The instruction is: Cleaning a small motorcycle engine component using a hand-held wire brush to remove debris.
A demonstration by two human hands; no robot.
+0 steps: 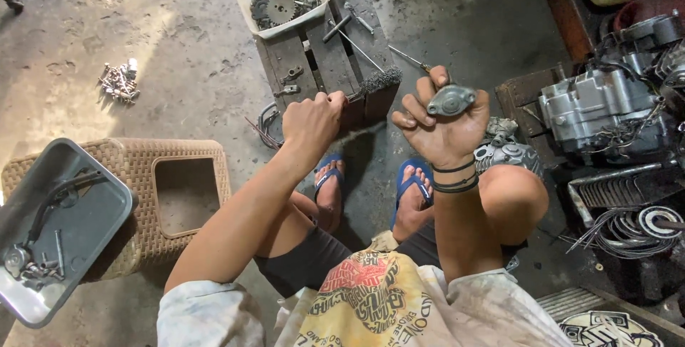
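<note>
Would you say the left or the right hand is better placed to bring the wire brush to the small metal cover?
Left, probably: the left hand already grips the wire brush on the wooden block, while the right hand is occupied holding the metal cover up.

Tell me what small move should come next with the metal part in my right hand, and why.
Probably bring the wire brush up to the small metal cover: the right hand holds it raised, and the left hand grips the brush handle on the wooden block.

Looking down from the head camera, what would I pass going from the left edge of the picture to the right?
Grey tray with small parts → woven stool → left hand at the wooden crate → right hand holding a small metal cover → engine block → coiled rings.
</note>
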